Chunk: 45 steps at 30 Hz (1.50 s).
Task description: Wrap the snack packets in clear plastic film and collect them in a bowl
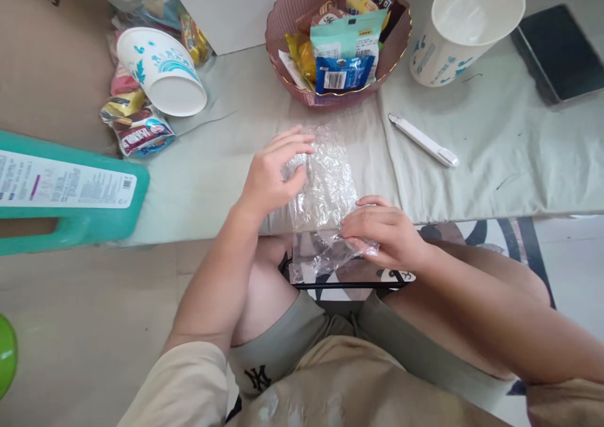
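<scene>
A crinkled clear plastic bag (328,178) lies at the front of the cloth-covered table, its lower end hanging over the edge above my lap. My left hand (278,172) hovers at the bag's upper left side, fingers and thumb apart; whether the fingertips touch the plastic is hard to see. At the lower right corner, my right hand (384,232) has the bag pinched, fingers on top and thumb below. To the right of the bag lies a slim white utility knife (422,139).
Behind the bag stands a pink ribbed bowl (283,34) of packaged snacks. A paper cup (436,56) with plastic inside and a black phone (561,53) are at right. On the left are a tipped paper cup (163,68), snack packets (144,131) and a green jug (101,219).
</scene>
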Available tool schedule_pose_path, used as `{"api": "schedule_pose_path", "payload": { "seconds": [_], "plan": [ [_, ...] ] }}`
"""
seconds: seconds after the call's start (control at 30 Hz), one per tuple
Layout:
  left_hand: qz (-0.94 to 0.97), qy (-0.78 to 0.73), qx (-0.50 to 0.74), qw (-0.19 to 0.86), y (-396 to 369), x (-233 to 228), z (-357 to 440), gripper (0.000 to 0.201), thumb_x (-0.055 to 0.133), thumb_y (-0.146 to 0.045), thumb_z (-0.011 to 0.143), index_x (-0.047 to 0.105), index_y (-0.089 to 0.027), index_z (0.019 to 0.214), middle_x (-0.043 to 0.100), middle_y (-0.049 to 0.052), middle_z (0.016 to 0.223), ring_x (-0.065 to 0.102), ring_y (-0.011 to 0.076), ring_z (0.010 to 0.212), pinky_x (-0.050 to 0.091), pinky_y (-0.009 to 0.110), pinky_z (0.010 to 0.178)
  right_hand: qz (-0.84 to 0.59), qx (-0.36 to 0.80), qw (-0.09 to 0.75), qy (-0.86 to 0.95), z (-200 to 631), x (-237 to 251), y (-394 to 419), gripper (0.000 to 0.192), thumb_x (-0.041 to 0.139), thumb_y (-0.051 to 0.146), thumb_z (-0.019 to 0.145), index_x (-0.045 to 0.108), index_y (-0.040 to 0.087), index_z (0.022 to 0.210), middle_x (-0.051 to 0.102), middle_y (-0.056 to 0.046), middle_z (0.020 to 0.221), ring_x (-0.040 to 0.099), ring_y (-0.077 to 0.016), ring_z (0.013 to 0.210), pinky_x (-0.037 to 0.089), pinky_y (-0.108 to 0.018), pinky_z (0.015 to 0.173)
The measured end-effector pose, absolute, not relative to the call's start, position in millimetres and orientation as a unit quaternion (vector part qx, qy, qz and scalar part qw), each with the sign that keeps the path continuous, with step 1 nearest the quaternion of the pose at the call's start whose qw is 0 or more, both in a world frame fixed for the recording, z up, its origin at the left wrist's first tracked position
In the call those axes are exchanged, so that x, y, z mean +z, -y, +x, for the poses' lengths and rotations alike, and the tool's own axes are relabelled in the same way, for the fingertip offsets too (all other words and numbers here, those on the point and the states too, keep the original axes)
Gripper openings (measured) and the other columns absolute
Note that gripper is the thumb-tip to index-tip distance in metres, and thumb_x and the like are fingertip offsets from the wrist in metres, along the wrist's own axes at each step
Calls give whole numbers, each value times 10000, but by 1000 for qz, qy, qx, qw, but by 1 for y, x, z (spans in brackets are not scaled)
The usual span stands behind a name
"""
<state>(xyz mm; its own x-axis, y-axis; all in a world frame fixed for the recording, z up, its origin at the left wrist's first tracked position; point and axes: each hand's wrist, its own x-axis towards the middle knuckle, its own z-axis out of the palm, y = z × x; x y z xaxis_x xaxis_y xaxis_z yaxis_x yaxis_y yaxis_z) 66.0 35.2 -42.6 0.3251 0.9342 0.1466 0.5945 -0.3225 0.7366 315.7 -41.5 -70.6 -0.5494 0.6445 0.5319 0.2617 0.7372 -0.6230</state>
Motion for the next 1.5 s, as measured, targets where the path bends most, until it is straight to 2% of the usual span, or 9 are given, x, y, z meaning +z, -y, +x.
{"api": "schedule_pose_path", "payload": {
  "seconds": [0.17,0.27,0.43,0.53,0.67,0.83,1.07,1.2,1.5],
  "plan": [
    [715,-394,296,497,-10,-22,69,421,723,-629,809,799,-281,1033,796,97,1223,678,340,1308,498,504,1183,-412,312,448,730,320,-51,45,147,606,225,947,697,266,839,743,36,652,670,-134,547,567,-330,649],
    [740,-351,242,521,-1,-17,82,544,870,-530,675,783,-292,1156,765,81,1324,669,342,1329,500,492,1187,-514,372,452,627,327,-45,44,167,605,278,965,700,266,829,749,6,688,718,-168,625,585,-334,621],
    [697,-460,265,482,1,-24,102,186,614,-276,904,799,-262,913,835,38,1113,790,219,1048,622,369,956,-452,427,474,624,342,-58,34,426,791,433,853,646,294,1230,810,-43,1001,780,-243,952,626,-425,892],
    [642,-463,283,542,-6,-28,101,209,608,-348,902,781,-258,828,841,42,1071,789,235,1045,631,379,926,-430,407,467,656,343,-67,26,350,789,395,847,667,287,1157,803,-57,1114,751,-262,1119,585,-458,1016],
    [625,-476,264,560,-15,-29,96,196,623,-340,876,753,-243,765,834,55,1102,773,254,1080,614,402,943,-488,364,433,665,338,-65,21,93,654,297,909,654,259,825,791,-19,852,762,-199,839,603,-361,781],
    [632,-505,255,530,-20,-38,97,236,620,-264,849,687,-231,626,827,62,1017,704,268,1248,571,382,988,-554,364,378,647,333,-62,21,52,628,289,886,632,252,922,738,40,632,643,-135,519,500,-295,575],
    [522,-532,278,606,-18,-43,103,317,703,-480,868,700,-164,886,789,85,928,730,157,798,556,233,621,-590,356,353,633,328,-64,18,144,577,346,937,645,227,892,700,26,570,664,-156,507,481,-294,536],
    [520,-547,203,623,-16,-34,108,387,731,-292,856,628,-169,1208,722,-6,708,680,120,593,501,202,515,-633,328,326,621,329,-60,15,124,592,334,959,662,232,942,670,42,535,638,-160,484,489,-313,574],
    [585,-603,155,519,-20,-39,114,337,637,-253,914,636,-169,1240,528,-97,479,458,81,372,359,228,425,-661,200,303,657,340,-67,12,591,633,286,863,489,228,1433,707,17,654,622,-209,522,474,-357,550]
  ]
}}
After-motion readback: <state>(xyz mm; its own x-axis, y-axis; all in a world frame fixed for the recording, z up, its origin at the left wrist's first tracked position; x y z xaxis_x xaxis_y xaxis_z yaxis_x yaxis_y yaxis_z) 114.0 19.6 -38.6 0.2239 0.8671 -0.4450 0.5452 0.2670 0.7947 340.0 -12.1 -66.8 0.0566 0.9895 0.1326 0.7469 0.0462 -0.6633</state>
